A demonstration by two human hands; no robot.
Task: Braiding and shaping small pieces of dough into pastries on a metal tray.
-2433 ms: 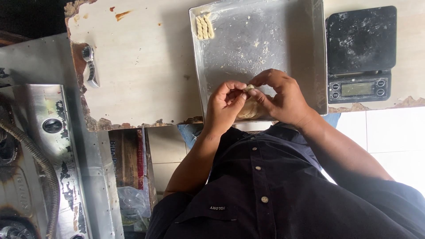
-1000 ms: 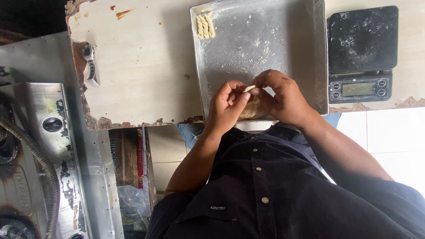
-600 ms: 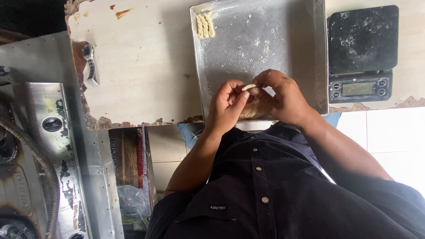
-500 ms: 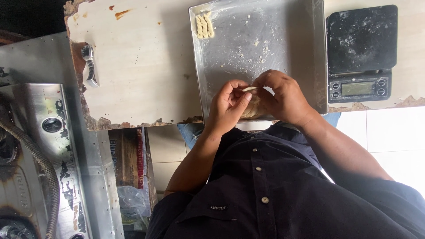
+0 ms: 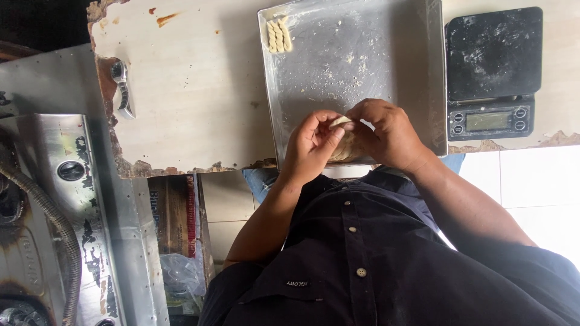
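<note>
Both hands pinch one small lump of dough (image 5: 340, 122) between them, left hand (image 5: 311, 148) and right hand (image 5: 389, 134) fingertip to fingertip, just above the near edge of the floured tray (image 5: 362, 54).

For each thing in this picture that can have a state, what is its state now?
Left hand: fingers pinching the dough piece.
Right hand: fingers pinching the dough piece.
Dough piece: held between both hands.
Metal tray: floury, mostly bare.
Shaped dough strips: lying in the tray's corner.
Digital scale: platform dusty, nothing on it.
</note>
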